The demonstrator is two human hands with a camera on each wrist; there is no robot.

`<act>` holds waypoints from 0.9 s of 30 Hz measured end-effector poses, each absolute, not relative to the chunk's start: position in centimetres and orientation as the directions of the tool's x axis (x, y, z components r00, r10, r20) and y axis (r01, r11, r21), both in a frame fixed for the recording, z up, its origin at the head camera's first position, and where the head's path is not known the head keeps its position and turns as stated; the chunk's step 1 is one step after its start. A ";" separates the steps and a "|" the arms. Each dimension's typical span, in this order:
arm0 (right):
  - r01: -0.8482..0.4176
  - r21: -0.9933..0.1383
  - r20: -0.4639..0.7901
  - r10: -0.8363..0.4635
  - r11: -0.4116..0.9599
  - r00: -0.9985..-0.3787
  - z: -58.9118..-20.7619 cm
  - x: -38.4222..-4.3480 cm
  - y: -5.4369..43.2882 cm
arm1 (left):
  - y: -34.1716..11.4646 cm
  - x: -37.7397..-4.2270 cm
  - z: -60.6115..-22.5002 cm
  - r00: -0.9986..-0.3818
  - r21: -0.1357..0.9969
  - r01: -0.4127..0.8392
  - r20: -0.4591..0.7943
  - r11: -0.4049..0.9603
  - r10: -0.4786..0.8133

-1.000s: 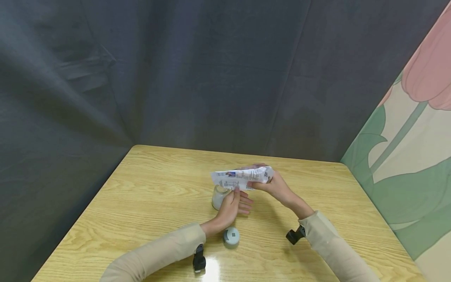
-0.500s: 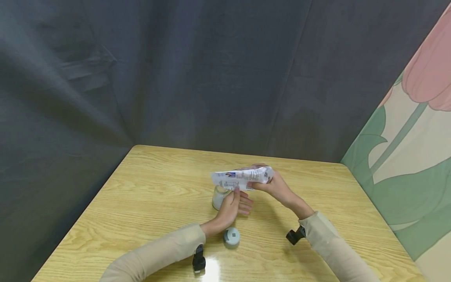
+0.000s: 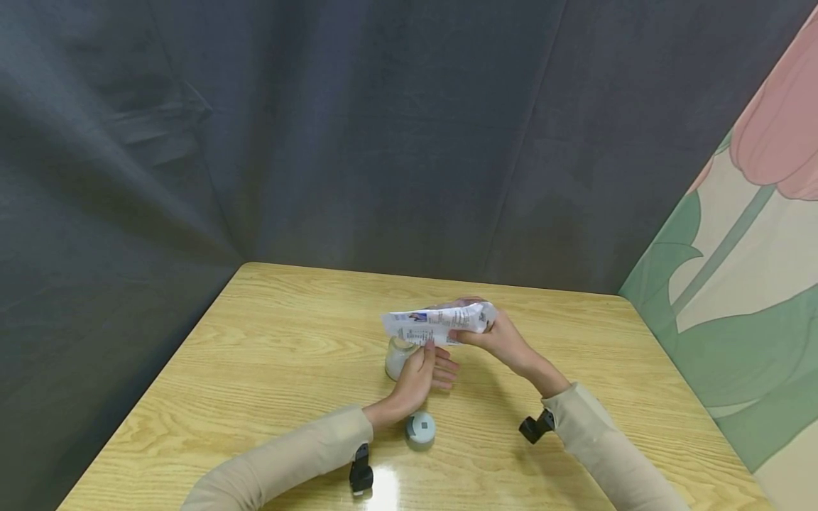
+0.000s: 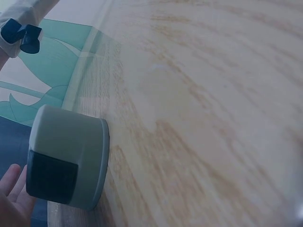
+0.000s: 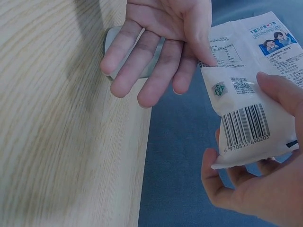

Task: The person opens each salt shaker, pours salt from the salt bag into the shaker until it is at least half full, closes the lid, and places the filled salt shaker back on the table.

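Note:
My right hand (image 3: 508, 348) grips a white printed plastic bag (image 5: 244, 106), thumb on one face and fingers beneath, as the right wrist view shows. The bag is tilted, its left end over the mouth of a glass jar (image 3: 395, 360) with whitish contents. Beside the jar, my left hand (image 3: 414, 376) has its fingers stretched out, palm turned to the right. Its thumb tip meets the bag's lower edge, and the hand hides part of the jar. Near the left wrist a pale grey-green lid (image 3: 420, 429) with a dark patch lies on the table; it looms large in the left wrist view.
Underneath is a wood-grain table (image 3: 287, 341). A dark curtain (image 3: 396, 142) hangs along its far and left sides, and a tulip-patterned cloth (image 3: 735, 284) along the right. Black wrist cameras hang below both sleeves.

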State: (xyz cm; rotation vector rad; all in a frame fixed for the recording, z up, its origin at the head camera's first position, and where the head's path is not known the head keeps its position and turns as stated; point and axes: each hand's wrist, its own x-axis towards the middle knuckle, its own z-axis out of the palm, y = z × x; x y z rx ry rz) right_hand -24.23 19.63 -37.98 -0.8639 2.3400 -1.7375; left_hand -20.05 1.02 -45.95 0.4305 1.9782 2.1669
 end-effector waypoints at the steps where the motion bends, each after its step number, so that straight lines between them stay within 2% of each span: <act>1: -0.381 -0.905 0.247 -0.495 0.189 -0.833 -38.0 -24.2 19.6 | 1.0 -20.1 -46.0 -0.943 0.993 0.063 0.093 -0.102 0.320; 27: -0.359 -0.917 0.233 -0.499 0.172 -0.835 -37.9 -24.2 19.7 | 1.3 -20.1 -45.9 -0.944 0.992 0.061 0.094 -0.113 0.316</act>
